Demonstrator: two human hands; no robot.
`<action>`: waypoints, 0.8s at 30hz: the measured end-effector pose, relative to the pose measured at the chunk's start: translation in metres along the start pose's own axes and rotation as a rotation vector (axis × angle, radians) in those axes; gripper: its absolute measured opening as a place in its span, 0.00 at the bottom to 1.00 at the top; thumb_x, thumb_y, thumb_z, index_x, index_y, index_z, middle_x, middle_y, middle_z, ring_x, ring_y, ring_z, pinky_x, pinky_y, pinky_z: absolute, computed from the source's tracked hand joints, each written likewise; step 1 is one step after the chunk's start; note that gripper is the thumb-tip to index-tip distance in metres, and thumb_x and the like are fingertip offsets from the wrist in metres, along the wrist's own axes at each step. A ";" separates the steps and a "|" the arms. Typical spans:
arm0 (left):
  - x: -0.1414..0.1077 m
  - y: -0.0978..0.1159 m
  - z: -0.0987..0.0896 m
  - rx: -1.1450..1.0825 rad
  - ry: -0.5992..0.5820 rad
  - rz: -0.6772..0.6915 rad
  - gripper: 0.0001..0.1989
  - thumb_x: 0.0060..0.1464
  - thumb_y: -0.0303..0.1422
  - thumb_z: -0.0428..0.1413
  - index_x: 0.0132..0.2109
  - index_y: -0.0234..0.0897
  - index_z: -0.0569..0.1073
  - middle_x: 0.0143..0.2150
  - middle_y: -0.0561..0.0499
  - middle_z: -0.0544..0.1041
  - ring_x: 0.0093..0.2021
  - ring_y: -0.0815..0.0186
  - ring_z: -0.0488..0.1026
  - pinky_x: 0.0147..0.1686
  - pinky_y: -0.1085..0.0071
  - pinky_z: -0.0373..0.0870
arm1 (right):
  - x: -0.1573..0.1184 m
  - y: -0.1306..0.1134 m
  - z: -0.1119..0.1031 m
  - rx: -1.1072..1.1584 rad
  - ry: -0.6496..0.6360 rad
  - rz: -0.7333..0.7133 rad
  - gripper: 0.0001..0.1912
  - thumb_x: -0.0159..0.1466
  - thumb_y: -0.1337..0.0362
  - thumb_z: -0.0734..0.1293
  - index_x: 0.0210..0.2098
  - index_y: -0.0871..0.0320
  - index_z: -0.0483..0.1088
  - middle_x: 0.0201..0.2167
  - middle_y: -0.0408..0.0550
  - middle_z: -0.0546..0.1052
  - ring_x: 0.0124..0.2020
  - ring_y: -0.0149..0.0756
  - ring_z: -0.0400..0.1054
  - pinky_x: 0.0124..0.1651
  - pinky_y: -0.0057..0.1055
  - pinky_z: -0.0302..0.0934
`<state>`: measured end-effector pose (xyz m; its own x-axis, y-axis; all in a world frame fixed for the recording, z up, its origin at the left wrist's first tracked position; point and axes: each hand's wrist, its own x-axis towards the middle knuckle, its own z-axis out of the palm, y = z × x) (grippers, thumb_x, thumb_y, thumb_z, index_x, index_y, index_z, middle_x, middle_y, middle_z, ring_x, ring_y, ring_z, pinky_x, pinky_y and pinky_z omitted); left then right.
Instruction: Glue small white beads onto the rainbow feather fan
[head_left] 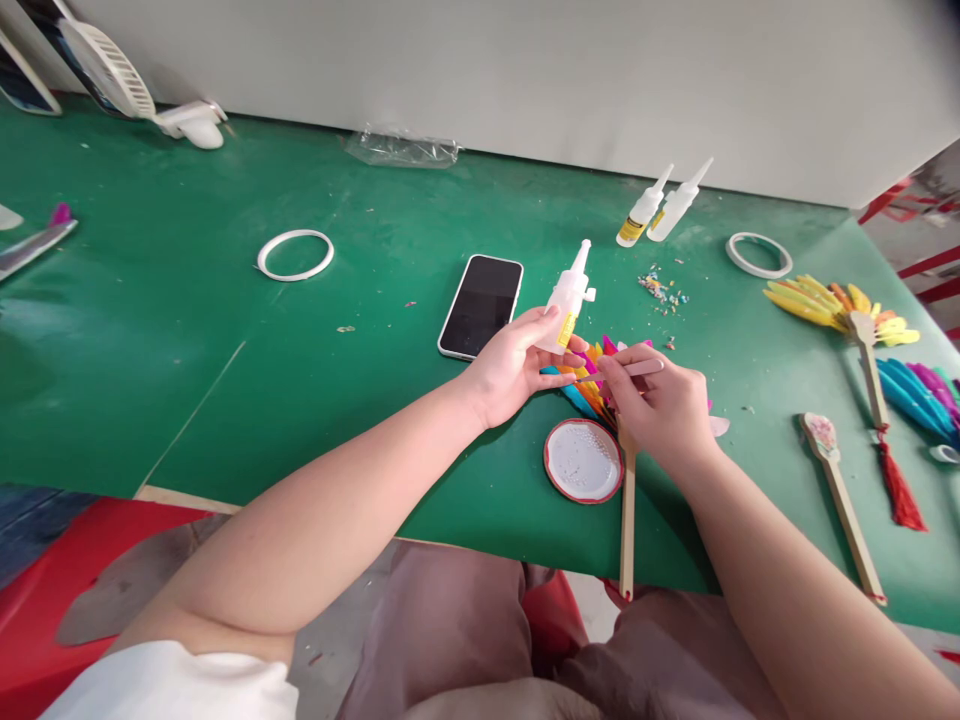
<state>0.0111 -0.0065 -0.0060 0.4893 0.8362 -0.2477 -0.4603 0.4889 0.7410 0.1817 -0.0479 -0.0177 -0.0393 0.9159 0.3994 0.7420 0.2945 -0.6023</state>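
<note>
My left hand (pixel 514 370) holds a small white glue bottle (pixel 568 298) with a yellow label, its nozzle pointing up. Pinched in my right hand (pixel 664 400) is a pair of pale pink tweezers (pixel 637 369), whose tips come close to the fingers of my left hand. Beneath both hands lies a feather fan with bright blue, orange and pink feathers (pixel 590 392); my hands partly hide it. Its wooden handle (pixel 628 520) reaches the table's front edge. Beside the handle rests a round white lid (pixel 583 461) with a red rim and small specks inside.
A phone (pixel 480 306) lies behind my left hand. Two more glue bottles (pixel 642 215) stand at the back, near scattered bits (pixel 663 292). Tape rolls (pixel 295 256) lie left and right. On the right are a yellow feather fan (pixel 868 345) and a bare wooden handle (pixel 844 500).
</note>
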 end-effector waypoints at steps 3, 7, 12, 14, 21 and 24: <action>0.000 0.000 0.000 -0.001 0.004 -0.002 0.13 0.57 0.41 0.52 0.42 0.37 0.67 0.32 0.52 0.74 0.33 0.68 0.73 0.39 0.63 0.70 | 0.000 0.000 0.000 -0.012 0.002 -0.011 0.13 0.63 0.58 0.62 0.26 0.57 0.66 0.15 0.40 0.69 0.14 0.24 0.61 0.19 0.22 0.53; 0.000 0.000 0.000 -0.003 0.005 -0.006 0.13 0.57 0.41 0.52 0.43 0.37 0.67 0.32 0.52 0.74 0.33 0.68 0.73 0.40 0.62 0.70 | 0.000 0.000 0.000 -0.023 0.009 -0.016 0.12 0.63 0.58 0.63 0.25 0.57 0.66 0.15 0.40 0.69 0.14 0.24 0.60 0.19 0.22 0.53; 0.000 0.000 0.000 -0.008 0.007 -0.004 0.13 0.57 0.42 0.52 0.43 0.37 0.67 0.32 0.51 0.74 0.32 0.68 0.73 0.39 0.63 0.70 | 0.001 -0.002 -0.001 0.015 0.019 0.018 0.13 0.63 0.58 0.63 0.25 0.57 0.66 0.14 0.40 0.69 0.14 0.25 0.62 0.18 0.23 0.52; 0.000 0.000 0.000 -0.009 0.008 -0.005 0.14 0.56 0.42 0.53 0.43 0.37 0.68 0.32 0.51 0.74 0.33 0.68 0.73 0.40 0.62 0.70 | 0.000 -0.002 -0.001 0.032 -0.004 0.010 0.13 0.63 0.58 0.62 0.26 0.57 0.66 0.16 0.41 0.71 0.15 0.26 0.64 0.19 0.23 0.53; -0.001 0.000 0.001 -0.011 0.008 -0.011 0.14 0.56 0.42 0.53 0.43 0.37 0.68 0.32 0.52 0.74 0.33 0.68 0.73 0.43 0.60 0.70 | 0.000 0.000 0.000 0.003 0.006 0.020 0.13 0.63 0.57 0.62 0.25 0.57 0.66 0.15 0.40 0.69 0.15 0.25 0.61 0.19 0.24 0.53; 0.000 0.000 0.000 -0.009 0.003 -0.008 0.14 0.56 0.42 0.53 0.43 0.37 0.68 0.33 0.52 0.74 0.33 0.67 0.73 0.42 0.60 0.70 | 0.000 0.000 0.000 0.002 0.005 0.021 0.13 0.63 0.57 0.62 0.25 0.56 0.66 0.14 0.40 0.69 0.14 0.25 0.61 0.19 0.24 0.52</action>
<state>0.0109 -0.0066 -0.0060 0.4912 0.8327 -0.2555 -0.4629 0.4980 0.7333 0.1814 -0.0477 -0.0173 -0.0206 0.9204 0.3905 0.7409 0.2763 -0.6121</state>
